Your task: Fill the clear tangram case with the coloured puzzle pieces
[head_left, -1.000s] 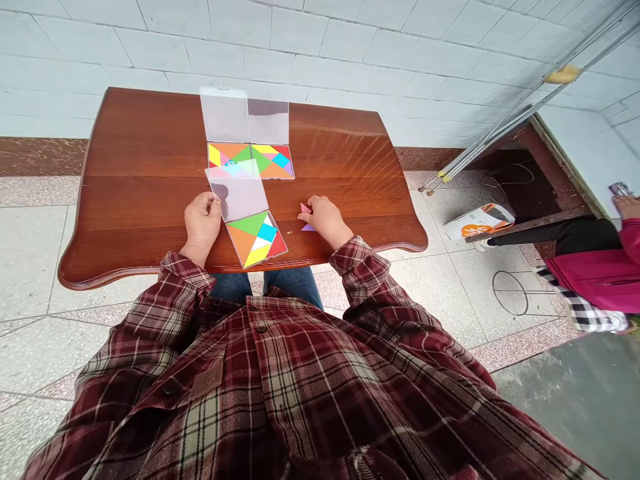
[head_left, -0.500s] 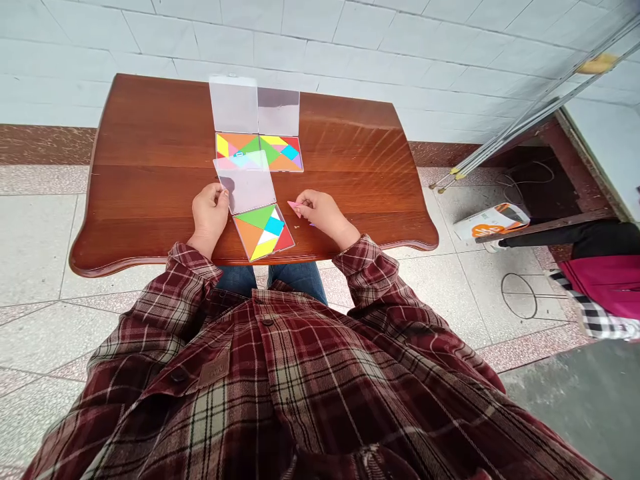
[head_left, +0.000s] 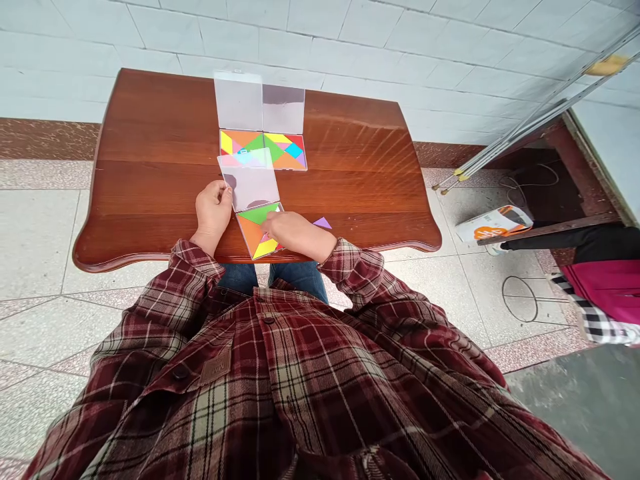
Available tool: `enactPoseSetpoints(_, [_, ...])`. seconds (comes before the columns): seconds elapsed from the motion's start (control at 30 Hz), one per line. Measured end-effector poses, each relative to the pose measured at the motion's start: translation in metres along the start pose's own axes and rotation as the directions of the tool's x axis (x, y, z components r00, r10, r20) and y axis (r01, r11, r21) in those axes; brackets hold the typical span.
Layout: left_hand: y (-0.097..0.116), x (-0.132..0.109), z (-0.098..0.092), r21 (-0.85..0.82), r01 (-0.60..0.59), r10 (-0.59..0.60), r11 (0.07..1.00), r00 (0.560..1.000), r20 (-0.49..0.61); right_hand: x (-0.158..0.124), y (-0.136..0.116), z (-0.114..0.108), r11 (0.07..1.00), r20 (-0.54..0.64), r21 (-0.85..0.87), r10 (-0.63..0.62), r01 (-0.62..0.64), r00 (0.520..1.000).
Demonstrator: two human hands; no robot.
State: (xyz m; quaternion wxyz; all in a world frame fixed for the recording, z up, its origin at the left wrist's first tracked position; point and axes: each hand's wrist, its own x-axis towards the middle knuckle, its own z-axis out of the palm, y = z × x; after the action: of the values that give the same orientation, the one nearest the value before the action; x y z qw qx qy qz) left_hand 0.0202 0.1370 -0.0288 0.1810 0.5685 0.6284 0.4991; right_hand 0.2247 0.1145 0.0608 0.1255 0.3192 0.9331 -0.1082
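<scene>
My left hand (head_left: 213, 208) is closed, pinching the left edge of the raised clear lid (head_left: 254, 185) of a tangram case. The case's tray (head_left: 244, 235) lies near the table's front edge, with green, orange and yellow pieces showing in it. Over the tray's right part is my right hand (head_left: 293, 232), its fingers pinched and pointing down at the pieces. The pink triangle it carried is hidden under the fingers now, as are several pieces. Beyond the right wrist lies a loose purple triangle (head_left: 323, 223) on the table.
Two more lidded tangram cases (head_left: 285, 152) with coloured pieces stand open side by side farther back on the brown wooden table (head_left: 360, 180). A tiled wall (head_left: 350, 40) rises behind. On the right are crutches (head_left: 505, 143), a white carton (head_left: 493, 223) and another person's dark-clothed leg (head_left: 545, 237).
My right hand has moved left from the bare table to over the near tray, taking the pink triangle out of sight. The purple triangle is uncovered. My left hand stays at the lid.
</scene>
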Motion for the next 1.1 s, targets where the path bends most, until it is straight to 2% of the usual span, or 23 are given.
enactPoseSetpoints(0.17, [0.0,0.0,0.001,-0.026,0.011,-0.011,1.0,1.0,-0.006,0.001,0.001,0.001,0.999,-0.012,0.043,-0.011,0.012,1.0])
enactPoseSetpoints(0.43, [-0.004,0.001,0.002,-0.029,0.017,-0.017,0.999,1.0,-0.014,-0.002,0.011,-0.002,0.992,-0.051,0.077,0.099,-0.095,0.994])
enactPoseSetpoints(0.7, [0.001,0.0,0.0,-0.012,0.001,-0.001,1.0,1.0,-0.019,-0.004,0.007,0.007,0.991,-0.031,0.126,0.055,-0.05,0.998])
enactPoseSetpoints(0.83, [0.0,0.0,0.0,0.001,0.01,-0.01,1.0,1.0,-0.014,-0.007,0.016,0.007,0.976,-0.063,0.19,0.122,-0.108,0.991])
enactPoseSetpoints(1.0, [0.001,0.0,0.0,0.004,0.01,-0.01,1.0,1.0,-0.011,-0.026,0.043,0.009,0.933,-0.164,0.288,0.269,-0.215,0.949])
enactPoseSetpoints(1.1, [0.003,0.0,-0.001,-0.005,0.009,-0.009,1.0,1.0,-0.012,-0.044,0.062,0.009,0.869,-0.211,0.331,0.448,-0.368,0.869])
